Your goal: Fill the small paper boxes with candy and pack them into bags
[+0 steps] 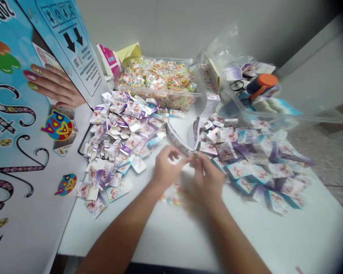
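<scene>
A long printed paper strip (177,140) curves up from my fingers and bends back down to them in a loose loop over the white table. My right hand (210,179) pinches the strip where its ends meet. My left hand (167,167) is curled at the same spot, its thumb reaching the strip beside the right fingertips; its exact grip is partly hidden. Something small and goldish shows at the fingertips, too blurred to name. Below my hands, small colourful pieces (171,198) lie on the table, partly covered by the right hand.
Small printed boxes (131,142) are heaped at left, some with flaps open. More boxes (246,173) pile up at right. Behind stands a clear bin (171,93) of colourful packets. A plastic tray (297,118) holds an orange-capped bottle (264,83). A large printed display box (31,133) borders the left.
</scene>
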A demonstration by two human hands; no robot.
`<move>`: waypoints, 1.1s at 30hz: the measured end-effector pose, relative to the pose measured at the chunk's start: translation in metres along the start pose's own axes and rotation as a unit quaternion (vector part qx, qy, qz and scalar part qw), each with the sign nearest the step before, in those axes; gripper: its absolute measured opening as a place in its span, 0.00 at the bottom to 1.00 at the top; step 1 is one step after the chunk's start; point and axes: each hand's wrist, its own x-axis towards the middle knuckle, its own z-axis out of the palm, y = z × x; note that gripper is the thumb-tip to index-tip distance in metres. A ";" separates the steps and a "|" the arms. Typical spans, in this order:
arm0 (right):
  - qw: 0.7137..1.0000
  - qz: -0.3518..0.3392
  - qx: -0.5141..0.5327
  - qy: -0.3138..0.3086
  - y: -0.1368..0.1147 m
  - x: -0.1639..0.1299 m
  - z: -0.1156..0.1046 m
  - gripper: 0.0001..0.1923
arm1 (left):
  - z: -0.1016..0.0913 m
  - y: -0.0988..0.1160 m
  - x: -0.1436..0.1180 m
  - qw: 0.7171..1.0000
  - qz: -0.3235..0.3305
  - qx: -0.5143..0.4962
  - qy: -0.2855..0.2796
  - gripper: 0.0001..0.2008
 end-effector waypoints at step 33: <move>0.926 -0.112 0.031 -0.359 0.006 0.007 -0.003 0.06 | -0.015 -0.019 0.009 0.901 0.069 0.427 -0.031 0.11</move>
